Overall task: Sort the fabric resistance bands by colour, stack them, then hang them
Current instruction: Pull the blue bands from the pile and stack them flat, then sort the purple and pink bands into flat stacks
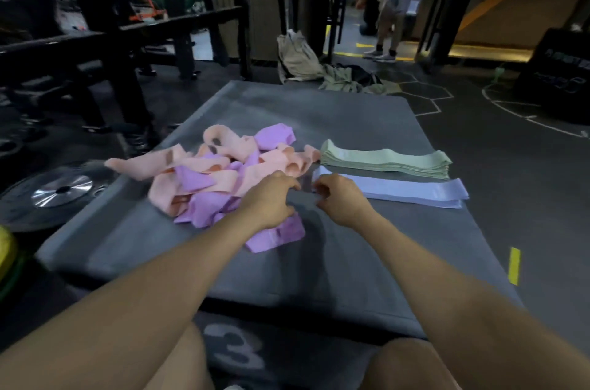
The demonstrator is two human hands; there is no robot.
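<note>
1. Two neat stacks of bands: one green stack (386,160), one pale blue stack (412,193), toward the mat's (351,115) right edge.
2. One loose heap (220,172), peach and purple mixed; too tangled to count.
3. Two hands.

Mat (319,262), centre frame: grey, matt, smooth padded surface. Loose bands (204,179), peach and purple: soft matt woven cloth. Green stack (383,160) and lilac stack (412,191), right of centre: same matt fabric. Weight plate (60,190), left edge: glossy metal hub, dull black rim.
</note>
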